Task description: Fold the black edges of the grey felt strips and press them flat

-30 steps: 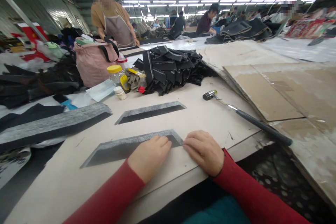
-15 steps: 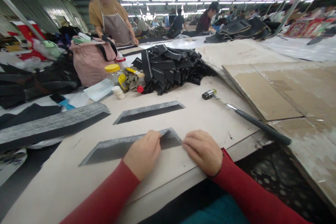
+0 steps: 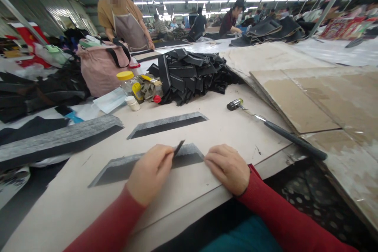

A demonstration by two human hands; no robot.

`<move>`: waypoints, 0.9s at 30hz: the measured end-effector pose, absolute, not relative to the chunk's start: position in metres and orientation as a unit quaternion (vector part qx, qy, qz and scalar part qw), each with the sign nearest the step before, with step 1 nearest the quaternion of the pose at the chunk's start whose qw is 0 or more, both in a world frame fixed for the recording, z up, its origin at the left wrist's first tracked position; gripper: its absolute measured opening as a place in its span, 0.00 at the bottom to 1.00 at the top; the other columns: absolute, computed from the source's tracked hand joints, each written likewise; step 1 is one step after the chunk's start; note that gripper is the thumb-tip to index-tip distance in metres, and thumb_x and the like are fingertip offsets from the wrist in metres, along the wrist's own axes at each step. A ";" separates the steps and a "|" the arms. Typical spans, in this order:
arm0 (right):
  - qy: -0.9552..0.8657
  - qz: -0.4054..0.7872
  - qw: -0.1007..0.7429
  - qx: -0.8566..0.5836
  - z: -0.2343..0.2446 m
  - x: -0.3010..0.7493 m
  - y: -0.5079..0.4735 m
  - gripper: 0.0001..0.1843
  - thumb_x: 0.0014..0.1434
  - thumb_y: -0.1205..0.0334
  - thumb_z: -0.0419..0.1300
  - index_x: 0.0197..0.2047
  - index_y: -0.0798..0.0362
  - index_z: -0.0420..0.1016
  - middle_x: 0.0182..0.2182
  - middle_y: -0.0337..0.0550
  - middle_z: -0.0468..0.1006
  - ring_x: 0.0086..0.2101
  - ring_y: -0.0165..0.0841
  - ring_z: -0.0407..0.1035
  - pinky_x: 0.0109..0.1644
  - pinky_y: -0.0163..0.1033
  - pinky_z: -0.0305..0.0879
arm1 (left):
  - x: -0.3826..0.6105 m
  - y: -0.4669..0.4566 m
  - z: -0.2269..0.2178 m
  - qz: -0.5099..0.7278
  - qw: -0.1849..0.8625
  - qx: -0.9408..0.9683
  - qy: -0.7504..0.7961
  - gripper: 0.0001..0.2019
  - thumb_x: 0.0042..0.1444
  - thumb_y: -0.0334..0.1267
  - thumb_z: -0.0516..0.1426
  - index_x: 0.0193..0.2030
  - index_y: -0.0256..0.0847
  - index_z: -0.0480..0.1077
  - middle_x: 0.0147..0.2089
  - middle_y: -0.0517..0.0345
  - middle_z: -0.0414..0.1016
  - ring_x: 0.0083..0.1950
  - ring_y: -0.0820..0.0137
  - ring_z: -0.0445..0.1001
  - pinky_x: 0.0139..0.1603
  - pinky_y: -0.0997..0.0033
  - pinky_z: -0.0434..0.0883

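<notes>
A black strip with a grey border [image 3: 118,170] and slanted ends lies in front of me on the pale board [image 3: 177,208]. My left hand [image 3: 152,173] is over its middle, closed on a thin dark piece [image 3: 178,147] whose end sticks up past the fingers. Whether that piece is separate or a lifted part of the strip, I cannot tell. My right hand [image 3: 227,169] is closed at the strip's right tip, thumb and fingers pressed together there. Beyond both hands a second black and grey strip [image 3: 168,125] lies flat.
A hammer [image 3: 277,130] lies at the right beside cardboard sheets [image 3: 301,102]. Black cut pieces [image 3: 191,73] are heaped behind, near a yellow-lidded jar [image 3: 125,80], a white bottle [image 3: 132,103] and a pink bag [image 3: 100,67]. A co-worker in an apron [image 3: 130,31] stands beyond.
My left hand has moved left and slightly toward me, uncovering more of the strip's grey border. The dark piece in its fingers now stands up. My right hand has stayed at the tip.
</notes>
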State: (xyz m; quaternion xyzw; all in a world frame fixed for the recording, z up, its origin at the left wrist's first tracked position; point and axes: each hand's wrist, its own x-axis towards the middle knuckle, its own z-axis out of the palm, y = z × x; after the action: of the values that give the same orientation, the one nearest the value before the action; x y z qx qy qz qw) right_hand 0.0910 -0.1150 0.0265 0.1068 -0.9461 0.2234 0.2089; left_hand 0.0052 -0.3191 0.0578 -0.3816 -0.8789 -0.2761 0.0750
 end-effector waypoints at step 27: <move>-0.948 0.226 0.199 0.101 0.026 0.091 -0.115 0.10 0.57 0.65 0.49 0.33 0.54 0.71 0.32 0.44 0.70 0.35 0.32 0.61 0.40 0.40 0.58 | 0.011 -0.303 0.045 -0.067 0.061 -0.569 -0.817 0.11 0.56 0.27 0.45 0.38 0.38 0.67 0.35 0.54 0.66 0.35 0.68 0.64 0.37 0.67 0.66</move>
State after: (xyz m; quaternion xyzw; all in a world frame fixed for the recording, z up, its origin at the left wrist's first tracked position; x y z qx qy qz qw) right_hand 0.0911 -0.1147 0.0262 0.1007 -0.9483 0.2257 0.1992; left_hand 0.0109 -0.3026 0.0449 -0.5689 -0.8175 -0.0666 0.0610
